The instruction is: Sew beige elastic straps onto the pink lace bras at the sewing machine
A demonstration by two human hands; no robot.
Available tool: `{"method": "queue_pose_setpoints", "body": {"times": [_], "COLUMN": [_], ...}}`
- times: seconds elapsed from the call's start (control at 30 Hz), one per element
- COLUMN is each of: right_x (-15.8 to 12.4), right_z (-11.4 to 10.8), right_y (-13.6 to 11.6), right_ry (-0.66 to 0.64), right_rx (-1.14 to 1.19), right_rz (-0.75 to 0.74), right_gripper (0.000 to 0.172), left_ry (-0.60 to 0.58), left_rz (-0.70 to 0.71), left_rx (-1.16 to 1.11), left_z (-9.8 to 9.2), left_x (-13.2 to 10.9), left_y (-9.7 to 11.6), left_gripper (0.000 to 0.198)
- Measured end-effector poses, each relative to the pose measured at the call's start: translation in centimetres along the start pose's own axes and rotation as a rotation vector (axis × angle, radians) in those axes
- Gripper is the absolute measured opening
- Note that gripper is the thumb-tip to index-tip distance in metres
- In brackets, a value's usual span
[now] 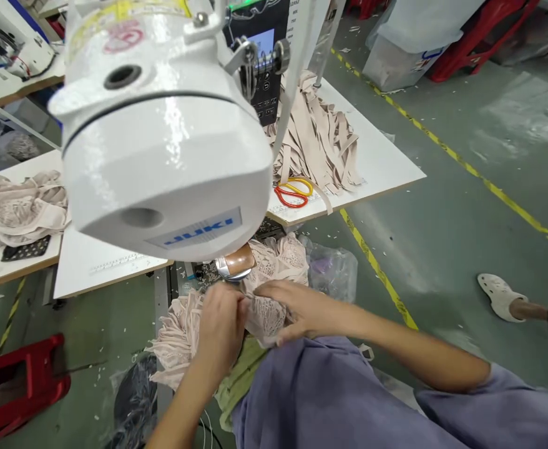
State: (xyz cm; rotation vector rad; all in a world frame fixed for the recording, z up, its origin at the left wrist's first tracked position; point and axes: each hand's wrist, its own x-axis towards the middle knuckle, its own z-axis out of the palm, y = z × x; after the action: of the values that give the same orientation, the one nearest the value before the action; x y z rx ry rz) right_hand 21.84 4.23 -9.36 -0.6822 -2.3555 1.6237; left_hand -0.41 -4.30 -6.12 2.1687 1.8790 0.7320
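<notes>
A beige lace bra [268,317] lies between my hands, just in front of the sewing machine's arm end [238,265]. My left hand [221,321] is closed, thumb and fingers pinching the bra's left edge close to the machine. Curved around the lace cup from the other side, my right hand [308,307] grips its fabric with the thumb low and the fingers on top. The large white machine head [166,162] hangs above and hides the needle area. More beige lace pieces [281,259] lie behind my right hand, and a gathered bundle [180,340] hangs left of my left hand.
On the white table [381,165] lie a heap of beige straps [318,134] and scissors [295,192] with red and yellow handles. Beige bras [19,209] are piled at left. A red stool [21,380] stands lower left. Another person's foot in a white clog [501,296] is at right.
</notes>
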Motion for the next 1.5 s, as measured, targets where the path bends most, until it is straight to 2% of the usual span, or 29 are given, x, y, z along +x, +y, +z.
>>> {"method": "queue_pose_setpoints", "body": {"times": [0.03, 0.1, 0.17, 0.23, 0.3, 0.4, 0.43, 0.5, 0.6, 0.73, 1.0, 1.23, 1.5], "right_x": [-0.1, 0.3, 1.2, 2.3, 3.5, 5.5, 6.2, 7.5, 9.1, 10.4, 11.7, 11.4, 11.8], "right_z": [1.0, 2.0, 1.8, 0.9, -0.5, -2.7, -3.4, -4.6, -6.0, -7.0, -7.6, -7.6, -7.4], "right_y": [-0.2, -0.7, -1.7, -2.9, -3.9, -4.5, -4.4, -4.1, -3.8, -4.2, -4.6, -5.3, -4.7], "right_ry": [0.041, 0.188, 0.358, 0.494, 0.569, 0.622, 0.624, 0.599, 0.544, 0.494, 0.483, 0.483, 0.483], "right_rx": [0.073, 0.285, 0.480, 0.559, 0.549, 0.417, 0.349, 0.229, 0.109, 0.001, -0.141, -0.114, -0.115], "right_rz": [0.004, 0.039, 0.099, 0.137, 0.106, 0.047, 0.041, 0.030, -0.018, -0.034, -0.005, 0.027, 0.035], "right_gripper": [0.075, 0.066, 0.052, 0.039, 0.027, 0.020, 0.019, 0.017, 0.014, 0.010, 0.003, 0.004, 0.007], "left_ry": [0.018, 0.037, 0.041, 0.046, 0.088, 0.212, 0.235, 0.258, 0.274, 0.296, 0.214, 0.202, 0.203], "left_rz": [0.072, 0.130, 0.024, -0.170, -0.329, -0.390, -0.363, -0.262, -0.130, -0.178, -0.220, -0.184, -0.197], "left_rx": [-0.004, -0.035, -0.141, -0.321, -0.428, -0.319, -0.253, -0.121, 0.041, 0.162, 0.268, 0.296, 0.285], "left_z": [0.4, 0.7, 0.5, 0.1, -0.2, -0.3, -0.2, -0.1, 0.1, -0.2, -1.1, -1.3, -1.6], "left_x": [0.2, 0.8, 1.6, 2.3, 2.7, 2.8, 2.7, 2.5, 2.7, 3.3, 3.9, 4.1, 3.6], "left_y": [0.9, 2.7, 4.3, 5.3, 5.5, 4.5, 4.0, 3.0, 2.0, 1.8, 1.8, 1.8, 1.1], "left_gripper": [0.023, 0.024, 0.027, 0.033, 0.038, 0.024, 0.019, 0.026, 0.025, 0.026, 0.029, 0.028, 0.029]}}
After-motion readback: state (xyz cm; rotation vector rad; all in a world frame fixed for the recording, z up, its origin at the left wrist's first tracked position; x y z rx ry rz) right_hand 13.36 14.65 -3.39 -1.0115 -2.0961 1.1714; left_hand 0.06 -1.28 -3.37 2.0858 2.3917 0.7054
